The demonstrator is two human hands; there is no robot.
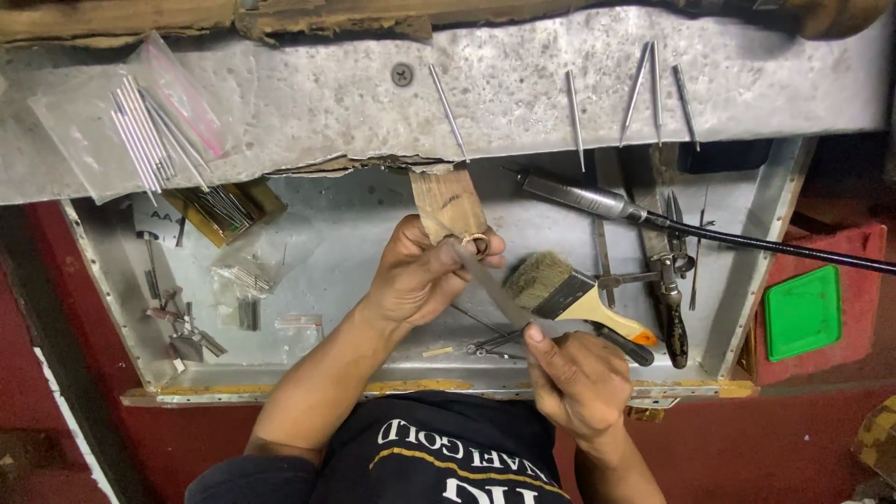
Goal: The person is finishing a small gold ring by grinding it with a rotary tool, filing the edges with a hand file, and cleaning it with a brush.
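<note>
Pinching ring [476, 245] in left hand [420, 275]; right hand [579, 378] apparently gripping file [490, 285].

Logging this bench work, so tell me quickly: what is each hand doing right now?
Left hand: closed, pinching a small ring against the wooden peg.
Right hand: closed on a flat metal file.

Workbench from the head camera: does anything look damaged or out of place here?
Yes. The metal bench top has a torn, ragged front edge beside the wooden peg, and its surface is pitted. Thin rods lie scattered loose on it. The left hand presses a ring to the peg; the right hand holds a file.
</note>
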